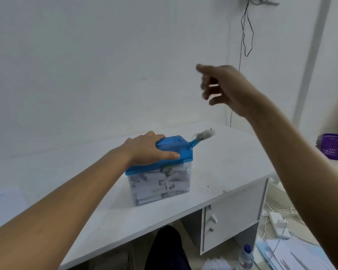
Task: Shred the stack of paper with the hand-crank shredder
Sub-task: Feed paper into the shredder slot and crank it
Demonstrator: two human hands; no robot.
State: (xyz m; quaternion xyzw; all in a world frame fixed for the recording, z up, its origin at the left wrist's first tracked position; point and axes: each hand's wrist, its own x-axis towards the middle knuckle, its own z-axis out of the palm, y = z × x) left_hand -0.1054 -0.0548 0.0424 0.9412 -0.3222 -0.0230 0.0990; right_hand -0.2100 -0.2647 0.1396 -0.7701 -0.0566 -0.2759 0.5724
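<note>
The shredder (175, 148) stands on the bench (232, 162), closer to its front edge than to the back and well in from the right edge. The left hand (146, 151) grips the left end of the blue lid, fingers draped over the top and thumb along the near face. The right hand (225, 86) hangs high above the bench, blurred, its fingers loosely curled with nothing seen in them. No sheet stands in the slot, and the paper stack itself cannot be made out.

The step in hand looks like getting back to the crank (203, 135), which sticks out toward the back right corner with a pale wrap on its grip. It would pay to keep the left palm pressing straight down so the box does not skate, and to take the wrapped end squarely. The clear bin (158, 185) looks packed with shreds, so a jam seems likely.

There is open bench right of and behind the crank for a full turn. Off the right edge stand a purple basket (333, 146) and loose papers on the floor (300, 254)
</note>
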